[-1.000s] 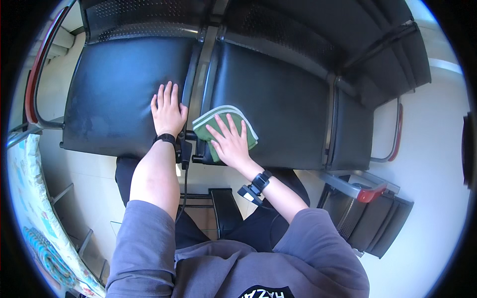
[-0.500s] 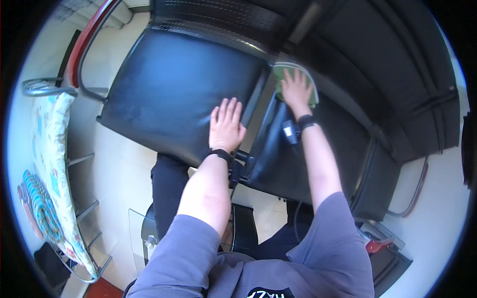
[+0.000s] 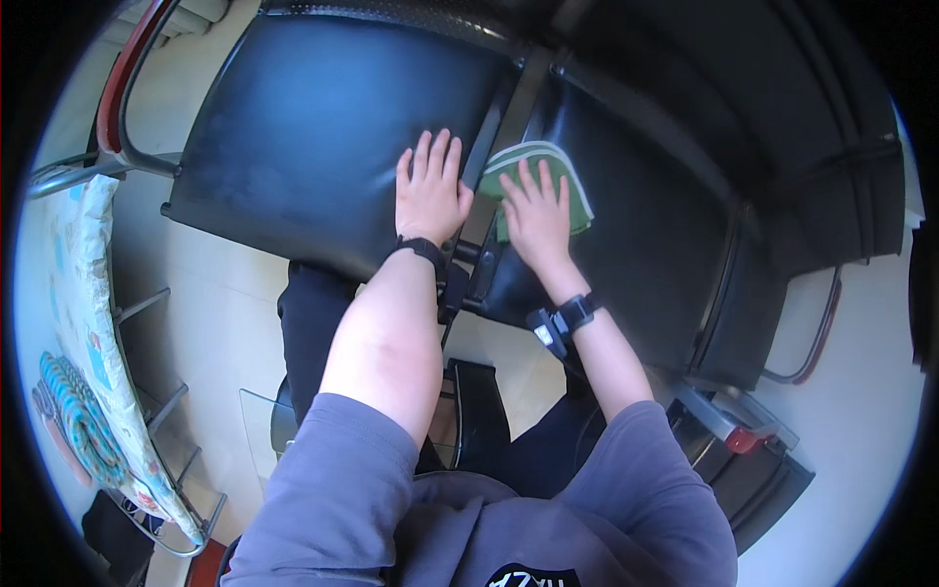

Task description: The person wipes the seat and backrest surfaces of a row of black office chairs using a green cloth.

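Note:
My left hand (image 3: 428,194) lies flat on the left black padded seat (image 3: 313,117), near its right front corner, fingers stretched and slightly apart. My right hand (image 3: 540,223) presses flat on a folded green cloth (image 3: 580,205) with a white border, its fingers spread. The cloth lies over the left edge of the right black seat (image 3: 646,225), beside the gap between the two seats. Part of the cloth is hidden under my palm and fingers. Both wrists wear black bands; a small device hangs at the right one.
Dark backrests (image 3: 782,147) rise behind the seats. A red-topped metal armrest (image 3: 117,88) curves at the far left. Left of me is a metal rack with a patterned cover (image 3: 103,333) and a coiled blue striped rope-like thing (image 3: 78,416). Another armrest (image 3: 817,342) stands at right.
My right hand and the green cloth have moved nearer and to the left, from the back of the right seat to its left edge. The left hand stays on the left seat; the view has shifted.

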`<action>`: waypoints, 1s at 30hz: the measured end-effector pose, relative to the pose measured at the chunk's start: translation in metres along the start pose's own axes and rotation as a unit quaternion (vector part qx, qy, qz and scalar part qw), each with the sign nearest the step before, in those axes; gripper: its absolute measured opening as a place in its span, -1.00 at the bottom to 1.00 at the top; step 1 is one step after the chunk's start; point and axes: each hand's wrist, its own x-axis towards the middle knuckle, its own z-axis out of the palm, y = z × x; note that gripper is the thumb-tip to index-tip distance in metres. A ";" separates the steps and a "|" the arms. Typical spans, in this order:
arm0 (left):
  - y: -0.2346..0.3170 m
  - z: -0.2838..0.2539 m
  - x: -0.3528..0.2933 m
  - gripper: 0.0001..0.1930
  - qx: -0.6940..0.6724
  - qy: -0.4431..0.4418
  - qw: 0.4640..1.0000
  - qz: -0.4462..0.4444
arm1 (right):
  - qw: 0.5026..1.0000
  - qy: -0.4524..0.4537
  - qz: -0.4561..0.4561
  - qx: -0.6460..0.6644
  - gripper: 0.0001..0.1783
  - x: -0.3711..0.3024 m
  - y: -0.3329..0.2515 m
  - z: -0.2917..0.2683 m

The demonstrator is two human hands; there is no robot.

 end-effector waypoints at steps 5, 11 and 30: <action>0.004 0.002 0.002 -0.48 0.004 0.012 1.000 0.006 | 0.998 -0.051 0.001 0.046 -0.60 -0.055 -0.036 -0.024; 0.002 0.007 -0.006 -0.49 0.015 0.031 0.999 0.014 | 0.983 -0.108 0.037 0.147 -0.62 -0.115 -0.073 -0.032; -0.018 0.016 0.010 -0.40 0.041 -0.065 0.997 0.025 | 0.334 0.202 0.317 0.864 -0.55 -0.211 -0.024 -0.211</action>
